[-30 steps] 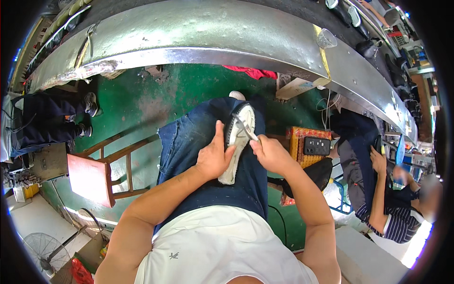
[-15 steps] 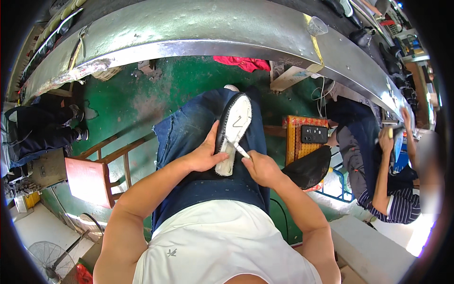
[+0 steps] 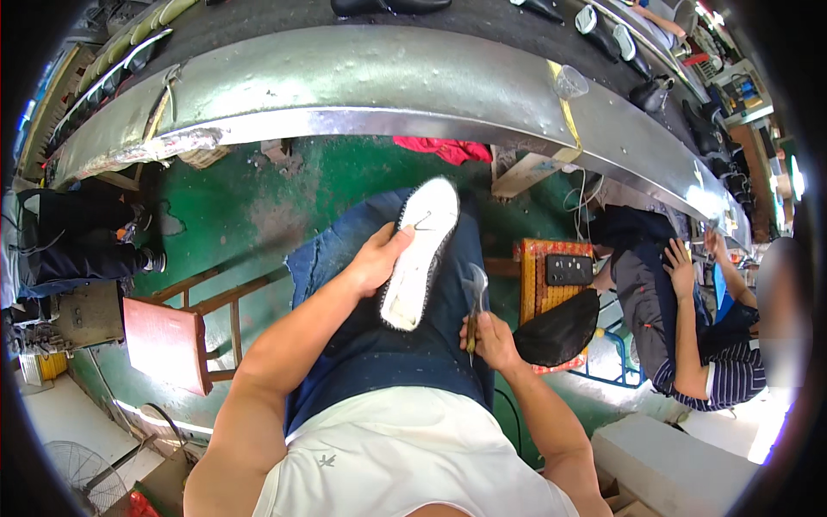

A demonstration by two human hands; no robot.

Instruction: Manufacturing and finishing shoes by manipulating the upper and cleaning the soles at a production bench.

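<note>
Left grip (image 3: 376, 260) is closed around the side of a white-soled shoe (image 3: 422, 254), thumb across its face; the shoe sits mid-frame, toe toward the top, over dark blue cloth (image 3: 353, 358). Half a second ago a metal-headed tool (image 3: 472, 320) met that sole; now it stands apart, just right of the shoe, its handle wrapped by the right grip (image 3: 494, 339). That leaves the sole uncovered by the tool. Farther right, a phone (image 3: 569, 270) rests on a patterned seat (image 3: 533, 289); the metal counter (image 3: 345, 73) arcs across the top.
</note>
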